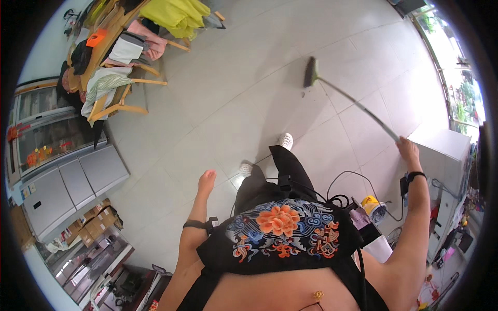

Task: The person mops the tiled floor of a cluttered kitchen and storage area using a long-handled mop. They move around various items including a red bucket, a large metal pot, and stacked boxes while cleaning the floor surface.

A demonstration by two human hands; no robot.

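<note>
My right hand (409, 150) is wrapped round the upper end of a broom's long thin handle (365, 110). The handle slants away to the far left, down to the dark broom head (310, 72) with a green joint, which rests on the tiled floor. A few small dark bits of debris (303, 95) lie beside the bristles. My left hand (207, 181) hangs at my left side, away from the broom. Its fingers look curled in, and nothing shows in them. A dark band circles each wrist or forearm.
Light floor tiles (223, 103) spread ahead. At the far left stands a wooden table (111, 39) with chairs draped in clothes. A grey cabinet (78, 179) is on the left, a white cabinet (441, 142) on the right. A yellow-and-white tub (373, 207) and a looped black cable (358, 175) sit near my right side.
</note>
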